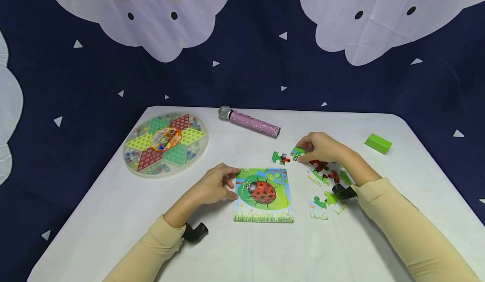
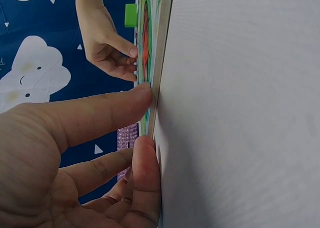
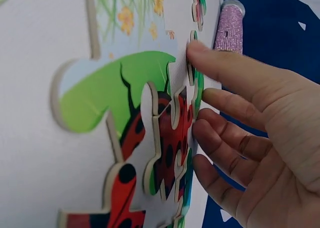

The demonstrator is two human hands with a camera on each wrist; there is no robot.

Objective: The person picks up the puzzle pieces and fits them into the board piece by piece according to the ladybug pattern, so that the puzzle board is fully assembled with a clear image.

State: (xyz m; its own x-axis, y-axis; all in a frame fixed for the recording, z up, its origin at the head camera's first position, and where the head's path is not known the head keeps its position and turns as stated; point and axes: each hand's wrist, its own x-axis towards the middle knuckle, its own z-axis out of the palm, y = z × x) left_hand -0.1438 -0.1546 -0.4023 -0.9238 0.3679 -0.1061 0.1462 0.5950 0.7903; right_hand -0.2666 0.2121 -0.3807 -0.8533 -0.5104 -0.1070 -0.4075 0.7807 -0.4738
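A square ladybug puzzle board [image 1: 262,195] lies on the table in front of the person. The left hand [image 1: 216,185] touches its left edge, thumb near the lower part and fingers by the upper corner; the left wrist view shows the thumb [image 2: 112,112] right at that edge. Beyond the board, the right hand [image 1: 320,147] pinches a green and blue puzzle piece [image 1: 298,151] between thumb and fingers, low over the table. Loose ladybug pieces [image 1: 319,164] lie under and beside this hand, partly hidden by it. One green and red piece [image 1: 279,158] sits to its left.
More pieces, among them a flowered one [image 1: 318,211], lie right of the board. A Chinese checkers board [image 1: 164,145] with marbles stands at the back left. Behind are a glittery pink microphone [image 1: 250,122] and, at right, a green block [image 1: 378,143]. A patterned cloth [image 1: 257,75] hangs behind the table.
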